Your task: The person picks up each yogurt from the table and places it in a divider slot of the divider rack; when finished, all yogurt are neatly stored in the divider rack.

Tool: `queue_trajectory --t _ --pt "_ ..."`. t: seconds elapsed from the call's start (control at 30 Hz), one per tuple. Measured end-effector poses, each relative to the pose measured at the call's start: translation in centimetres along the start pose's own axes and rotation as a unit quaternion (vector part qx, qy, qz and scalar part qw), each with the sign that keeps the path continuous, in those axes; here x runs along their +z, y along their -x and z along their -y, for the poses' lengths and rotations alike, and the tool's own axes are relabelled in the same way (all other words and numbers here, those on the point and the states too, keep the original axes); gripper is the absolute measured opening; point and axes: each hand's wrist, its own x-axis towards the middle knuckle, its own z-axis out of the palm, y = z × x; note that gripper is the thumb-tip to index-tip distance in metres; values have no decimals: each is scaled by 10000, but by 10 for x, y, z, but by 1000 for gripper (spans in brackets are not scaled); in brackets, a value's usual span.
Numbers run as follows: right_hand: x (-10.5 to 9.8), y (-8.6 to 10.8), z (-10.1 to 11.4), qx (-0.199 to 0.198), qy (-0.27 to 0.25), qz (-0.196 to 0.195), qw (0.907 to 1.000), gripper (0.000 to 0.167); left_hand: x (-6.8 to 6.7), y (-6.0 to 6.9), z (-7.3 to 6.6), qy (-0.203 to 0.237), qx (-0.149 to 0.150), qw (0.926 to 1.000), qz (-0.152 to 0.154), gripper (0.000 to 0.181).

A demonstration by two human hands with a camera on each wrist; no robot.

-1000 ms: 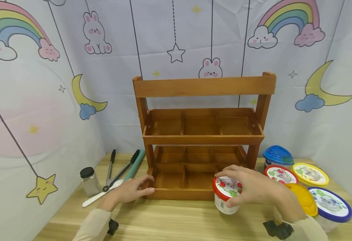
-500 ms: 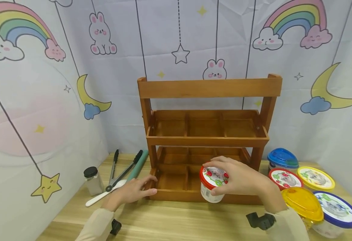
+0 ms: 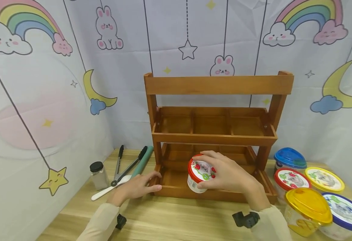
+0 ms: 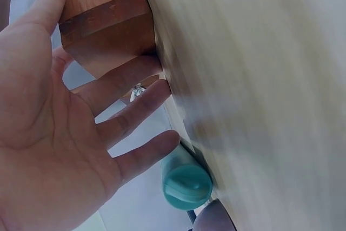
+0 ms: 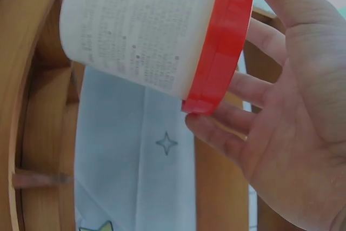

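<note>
My right hand (image 3: 230, 173) grips a small white plastic tub (image 3: 196, 185) with a red strawberry-patterned lid, fingers and thumb around the lid's rim. The tub hangs slightly tilted before the lower tier of a brown wooden two-tier rack (image 3: 218, 85). In the right wrist view, printed text covers the tub's white side (image 5: 135, 36). At the rack's lower left corner rests my left hand (image 3: 137, 188), its fingers spread and relaxed. From the left wrist view, that hand (image 4: 59, 128) has its thumb and fingers about the end of the wooden frame (image 4: 111, 36).
Lidded tubs stand at right: blue (image 3: 290, 158), red (image 3: 292, 179), yellow (image 3: 325, 179), orange-yellow (image 3: 308, 206) and purple-rimmed (image 3: 344, 211). On the left lie tongs (image 3: 130, 167), a teal cylinder (image 3: 144, 160), a white spoon-like utensil (image 3: 103, 193) and a black-capped jar (image 3: 99, 177).
My right hand has carried the red-lidded tub leftward and up, from the rack's right-middle front toward its left compartments. The left hand stays at the rack's corner. The head view has shifted slightly.
</note>
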Motion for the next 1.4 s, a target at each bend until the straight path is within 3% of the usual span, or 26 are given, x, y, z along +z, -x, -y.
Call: queue_trajectory --t 0.6,1.4 --pt "47 -24 5 -485 79 -680 9965 76 4 2 2 -142 28 9999 -70 51" --pt "83 -34 8 -531 492 -874 9935 57 0 2 -4 -180 77 9998 -82 51"
